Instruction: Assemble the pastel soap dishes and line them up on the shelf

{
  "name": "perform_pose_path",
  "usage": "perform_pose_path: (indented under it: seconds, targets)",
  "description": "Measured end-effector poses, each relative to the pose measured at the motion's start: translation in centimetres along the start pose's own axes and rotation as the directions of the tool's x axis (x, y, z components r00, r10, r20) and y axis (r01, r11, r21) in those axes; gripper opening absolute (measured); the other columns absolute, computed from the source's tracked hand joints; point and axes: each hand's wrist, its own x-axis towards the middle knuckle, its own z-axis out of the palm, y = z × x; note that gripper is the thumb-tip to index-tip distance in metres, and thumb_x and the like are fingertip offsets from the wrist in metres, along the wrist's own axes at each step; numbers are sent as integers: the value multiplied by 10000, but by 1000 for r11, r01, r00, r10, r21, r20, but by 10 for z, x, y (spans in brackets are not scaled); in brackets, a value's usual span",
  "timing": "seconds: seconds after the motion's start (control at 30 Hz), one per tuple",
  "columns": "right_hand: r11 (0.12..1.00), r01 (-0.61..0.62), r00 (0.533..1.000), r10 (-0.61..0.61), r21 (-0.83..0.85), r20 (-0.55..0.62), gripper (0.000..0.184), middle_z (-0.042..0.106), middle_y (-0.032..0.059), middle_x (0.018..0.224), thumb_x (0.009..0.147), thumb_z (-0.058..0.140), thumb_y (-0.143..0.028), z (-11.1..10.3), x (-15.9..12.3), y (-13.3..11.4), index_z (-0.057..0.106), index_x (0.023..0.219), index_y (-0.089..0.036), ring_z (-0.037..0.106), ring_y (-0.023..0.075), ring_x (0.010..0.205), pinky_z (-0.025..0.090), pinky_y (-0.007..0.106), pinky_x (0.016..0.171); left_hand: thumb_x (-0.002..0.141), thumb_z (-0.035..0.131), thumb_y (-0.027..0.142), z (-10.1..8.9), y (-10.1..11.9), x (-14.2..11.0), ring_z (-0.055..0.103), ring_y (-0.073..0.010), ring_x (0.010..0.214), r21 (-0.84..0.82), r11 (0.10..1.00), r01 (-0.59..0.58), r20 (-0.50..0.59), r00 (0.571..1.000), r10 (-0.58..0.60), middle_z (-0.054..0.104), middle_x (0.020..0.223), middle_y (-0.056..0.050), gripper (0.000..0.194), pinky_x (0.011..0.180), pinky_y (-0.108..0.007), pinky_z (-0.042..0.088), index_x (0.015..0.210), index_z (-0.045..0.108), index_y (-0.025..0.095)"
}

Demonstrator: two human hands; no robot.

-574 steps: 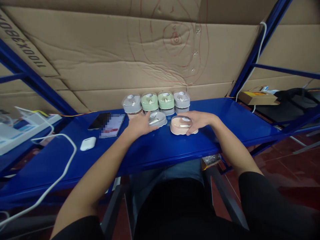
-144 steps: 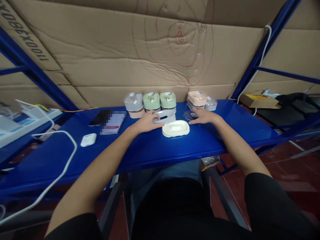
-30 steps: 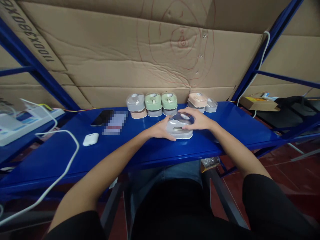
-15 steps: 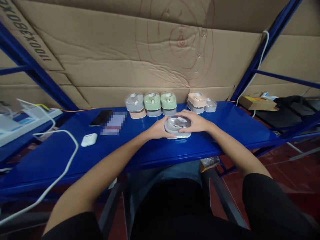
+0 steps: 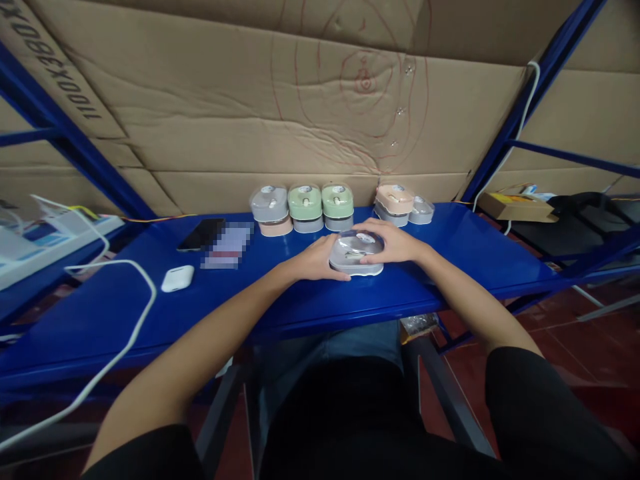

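A grey plastic box with a clear domed lid (image 5: 350, 252) sits near the front of the blue table (image 5: 310, 300). My left hand (image 5: 320, 259) is closed around its left side, the thumb low along the front. On the other side, my right hand (image 5: 393, 241) grips the lid, with the thumb on the front and the fingers over the far edge. Behind it stand stacked boxes of the same kind: a grey one (image 5: 270, 205) on a peach one, two green ones (image 5: 305, 202) on grey ones, and a peach one (image 5: 395, 200) on a grey one.
A single grey box (image 5: 421, 211) stands beside the peach stack. To the left lie a black phone (image 5: 203, 235), a pixelated flat item (image 5: 227, 245) and a white earbud case (image 5: 177, 279). A white cable (image 5: 135, 333) hangs over the left side. Cardboard (image 5: 225, 100) backs the table.
The lid over the grey box has come down level onto it, and the thumbs have shifted slightly. Both hands stay around the box.
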Motion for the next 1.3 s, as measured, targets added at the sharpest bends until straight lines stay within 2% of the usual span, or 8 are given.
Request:
perform_pose_path:
  seconds: [0.1, 0.37, 0.5, 0.67, 0.93, 1.17, 1.3]
  targets:
    - [1000, 9, 1000, -9, 6, 19, 919, 781, 169, 1443, 876, 927, -741, 1, 0, -1, 752, 1616, -225, 754, 386, 1318, 586, 582, 1205, 584, 1116, 671, 0, -1, 1, 639, -560, 1521, -31, 999, 30, 4, 1000, -30, 714, 1543, -209, 1160, 1295, -759, 508, 1551, 660, 223]
    - [1000, 20, 999, -20, 22, 42, 951, 754, 139, 1489, 885, 949, -712, 5, -1, -9, 699, 1700, -291, 736, 365, 1366, 583, 565, 1238, 581, 1123, 627, 4, -7, 2, 730, -496, 1428, -161, 986, 42, -17, 999, -45, 779, 1495, -164, 1064, 1265, -738, 550, 1479, 707, 236]
    - [1000, 17, 998, -16, -12, 53, 958, 735, 148, 1489, 914, 910, -725, 9, 0, -13, 675, 1726, -275, 734, 366, 1369, 592, 545, 1230, 553, 1126, 627, 4, -6, 4, 734, -521, 1415, -137, 987, 79, -11, 997, -81, 784, 1478, -179, 1062, 1257, -762, 550, 1449, 725, 221]
    - [999, -3, 998, 6, -47, 69, 942, 726, 170, 1504, 934, 882, -707, 10, 1, -16, 660, 1737, -269, 740, 403, 1346, 622, 587, 1187, 545, 1130, 632, 6, -7, 7, 759, -513, 1373, -149, 986, 81, -29, 996, -86, 805, 1429, -159, 1064, 1216, -757, 590, 1452, 737, 236]
    - [994, -16, 994, 27, -105, 104, 945, 713, 198, 1522, 949, 858, -706, 8, 0, -23, 649, 1746, -241, 728, 437, 1367, 629, 604, 1171, 552, 1131, 618, 7, -5, 7, 738, -537, 1414, -122, 986, 115, -28, 992, -119, 789, 1472, -179, 1090, 1227, -733, 588, 1477, 725, 210]
    - [993, -16, 993, 29, -119, 112, 977, 732, 138, 1497, 929, 891, -709, 9, -1, -19, 603, 1779, -324, 728, 401, 1353, 617, 559, 1181, 546, 1121, 670, 6, -5, 8, 762, -517, 1362, -106, 988, 108, -32, 993, -112, 813, 1429, -166, 1058, 1189, -713, 612, 1422, 738, 219]
    - [993, -47, 990, 60, -104, 127, 1099, 726, 128, 1503, 838, 966, -682, 8, -1, -10, 567, 1805, -344, 728, 408, 1359, 614, 554, 1187, 577, 1112, 659, 7, -6, 9, 739, -513, 1404, -90, 993, 76, -46, 996, -80, 803, 1463, -168, 1046, 1238, -716, 573, 1453, 743, 223]
